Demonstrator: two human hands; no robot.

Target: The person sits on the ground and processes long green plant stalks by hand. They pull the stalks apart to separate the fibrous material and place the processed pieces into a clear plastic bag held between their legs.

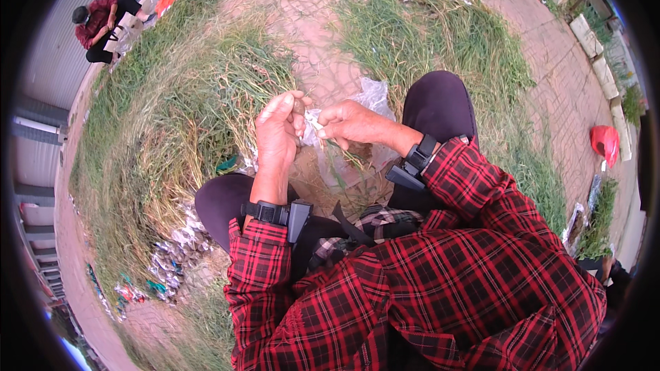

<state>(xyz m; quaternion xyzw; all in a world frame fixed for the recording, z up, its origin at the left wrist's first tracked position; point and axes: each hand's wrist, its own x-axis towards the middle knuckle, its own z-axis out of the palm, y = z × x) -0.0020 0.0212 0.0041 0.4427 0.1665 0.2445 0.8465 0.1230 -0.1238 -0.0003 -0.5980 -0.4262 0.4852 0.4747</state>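
Between my knees, my left hand (281, 123) is closed around a small brown lump (298, 107), perhaps soil or a root ball. White plastic film (311, 131) lies between the two hands, and the fingertips of my right hand (346, 122) pinch it beside a green plant stem. Thin green stems (350, 153) hang below the right hand. Under and behind that hand is a crumpled clear plastic bag (374, 97), partly hidden by my wrist. The exact hold of each finger on the film is too small to tell.
Heaps of long grassy plants (206, 93) lie left, with another heap (438, 31) ahead to the right. Many small film-wrapped lumps (178, 252) are piled by my left knee. A person (100, 26) sits far left. A red bag (604, 144) is on the paving at right.
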